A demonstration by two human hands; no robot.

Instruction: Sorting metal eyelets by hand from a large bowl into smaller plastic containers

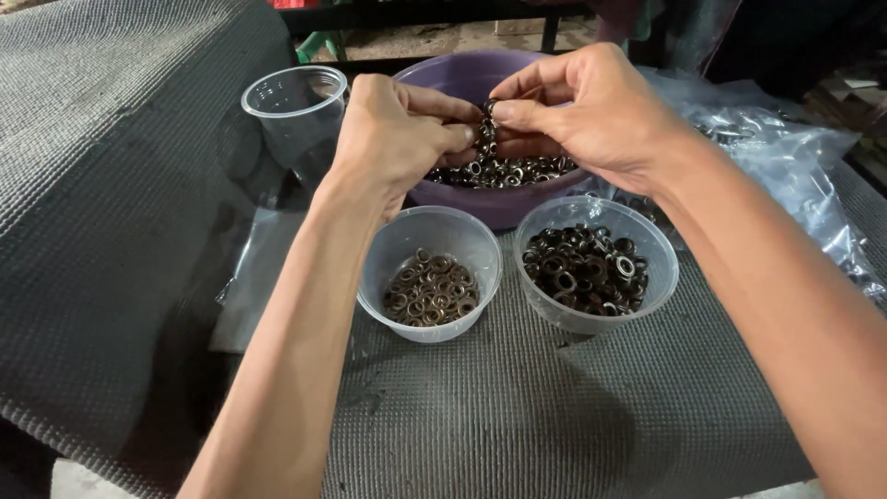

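My left hand point(393, 129) and my right hand point(591, 111) meet above a purple bowl point(443, 79) that holds several small dark metal rings point(504, 171). Both hands pinch a short stack of rings point(487, 129) between their fingertips. Nearer to me stand two clear plastic tubs. The left tub point(430, 236) holds several brownish flat rings point(430, 291). The right tub point(564, 226) holds several darker, thicker rings point(587, 268).
An empty clear plastic cup point(296, 111) stands left of the purple bowl. Clear plastic bags point(785, 157) with metal parts lie at the right. A flat clear bag point(259, 268) lies at the left on the grey ribbed mat point(554, 416).
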